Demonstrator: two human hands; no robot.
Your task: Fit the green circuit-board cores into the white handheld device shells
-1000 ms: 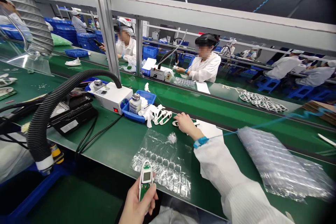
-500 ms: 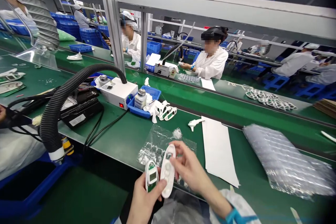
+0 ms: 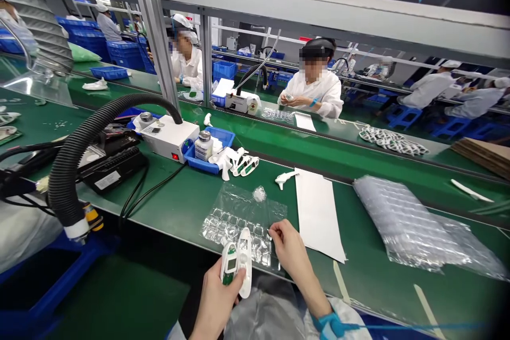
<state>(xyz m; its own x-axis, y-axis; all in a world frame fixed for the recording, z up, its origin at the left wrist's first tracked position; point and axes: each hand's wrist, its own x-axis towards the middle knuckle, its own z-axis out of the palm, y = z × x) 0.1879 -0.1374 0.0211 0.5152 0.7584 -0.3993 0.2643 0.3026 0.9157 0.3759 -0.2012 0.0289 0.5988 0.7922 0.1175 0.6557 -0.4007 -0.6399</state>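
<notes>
My left hand [image 3: 217, 289] grips two slim white plastic pieces side by side. One is a device half [image 3: 229, 266] with a green circuit board and a small grey display window. Beside it is a white cover shell [image 3: 246, 263] with an oval outline, under my thumb. My right hand [image 3: 287, 244] is at the right side of a clear plastic blister sheet [image 3: 235, 220] with square pockets. Its thumb and forefinger are pinched together; whatever is between them is too small to make out. A crumpled clear wad [image 3: 259, 194] lies at the sheet's far edge.
White paper sheets [image 3: 319, 212] and stacked clear packs [image 3: 402, 223] lie to the right. A blue tray [image 3: 203, 162] holds a bottle [image 3: 204, 146]; white housings [image 3: 245, 164] lie beside it. A black hose [image 3: 67, 170] arches at left. A co-worker [image 3: 314, 85] sits opposite.
My right hand has let go of the white cover shell and moved right, onto the blister sheet. The left hand still holds both pieces. The view has shifted a little to the right.
</notes>
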